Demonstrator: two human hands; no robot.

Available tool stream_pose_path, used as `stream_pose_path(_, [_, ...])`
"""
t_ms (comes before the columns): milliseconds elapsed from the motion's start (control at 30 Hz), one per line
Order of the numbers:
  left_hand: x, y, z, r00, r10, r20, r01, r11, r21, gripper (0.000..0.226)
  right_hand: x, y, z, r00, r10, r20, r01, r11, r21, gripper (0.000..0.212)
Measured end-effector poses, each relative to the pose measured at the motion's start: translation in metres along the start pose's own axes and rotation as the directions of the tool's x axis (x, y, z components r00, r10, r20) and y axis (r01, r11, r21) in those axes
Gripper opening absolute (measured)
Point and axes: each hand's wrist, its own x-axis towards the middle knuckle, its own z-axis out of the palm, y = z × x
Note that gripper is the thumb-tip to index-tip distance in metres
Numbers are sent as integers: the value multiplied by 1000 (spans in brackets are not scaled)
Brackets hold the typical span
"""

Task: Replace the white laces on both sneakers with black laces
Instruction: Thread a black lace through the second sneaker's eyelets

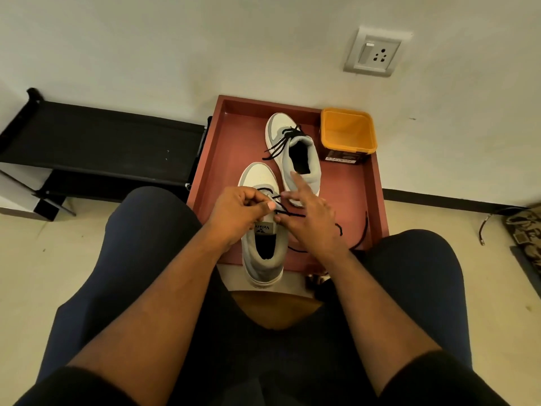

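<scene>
Two sneakers sit in the red tray in front of me, both already carrying black lace. My left hand pinches the black lace at the upper eyelets of the near sneaker, just above its tongue label. My right hand nips the same lace with thumb and a lower finger, the other fingers spread toward the far sneaker. The near sneaker's long axis runs away from me, heel nearest; the loose lace trails off to my right across the tray, so my right hand is closer to it. An orange tub stands in the tray's far right corner; I see nothing in it.
</scene>
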Motion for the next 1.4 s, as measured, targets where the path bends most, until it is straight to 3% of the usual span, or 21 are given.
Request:
stream_pose_path(33, [0,1,0,1000,3,12,-3,1000,-3,11,0,-1,6,999,-33,6,33,998,50,62])
stream_pose_path(100, [-1,1,-5,1000,-15,4,15,1000,-26,11,3,6,5,992,-66,-109,79,990,114,27])
stream_pose_path(167, [1,-1,-14,998,-47,-35,46,999,-12,10,4,14,-4,984,25,-174,4,987,160,13])
stream_pose_path(233, [3,-4,-20,995,-70,-71,70,997,8,10,4,21,-12,980,70,-187,-58,996,68,14])
stream_pose_path(300, [5,-4,-19,993,-77,-85,78,997,14,12,3,22,-14,986,82,-146,-96,991,-95,31])
stream_pose_path(400, [5,0,-8,998,-58,-17,59,998,29,21,0,8,-6,1000,-15,-13,15,999,-36,68])
stream_pose_path(467, [6,1,-3,998,-48,27,47,998,38,24,-2,-1,1,997,-60,45,51,983,178,57])
stream_pose_path(533, [7,-1,-2,999,-36,30,35,998,47,26,-2,-7,3,998,-28,63,3,932,363,29])
stream_pose_path(600, [10,-5,-2,999,-30,-19,31,999,36,27,-2,-6,2,999,16,34,-27,926,376,14])
stream_pose_path(700, [21,-21,-1,974,-12,-225,42,991,129,28,1,-2,0,992,113,-54,-83,914,397,18])
stream_pose_path(767, [26,-29,3,976,-25,-215,84,959,271,34,6,0,1,976,191,-103,-129,894,430,22])
stream_pose_path(833, [30,-37,11,989,-61,-133,103,937,333,43,12,-2,5,973,201,-117,-145,918,370,25])
stream_pose_path(967, [31,-38,16,988,-39,-151,89,935,343,20,25,-12,11,994,99,-53,-85,972,221,15])
stream_pose_path(1167, [35,-37,11,970,-226,-85,227,974,-3,22,41,-5,32,999,36,34,-33,996,-86,17])
stream_pose_path(1400, [38,-35,10,933,-357,-45,345,924,-165,21,33,-11,44,994,91,-65,-103,972,-213,22])
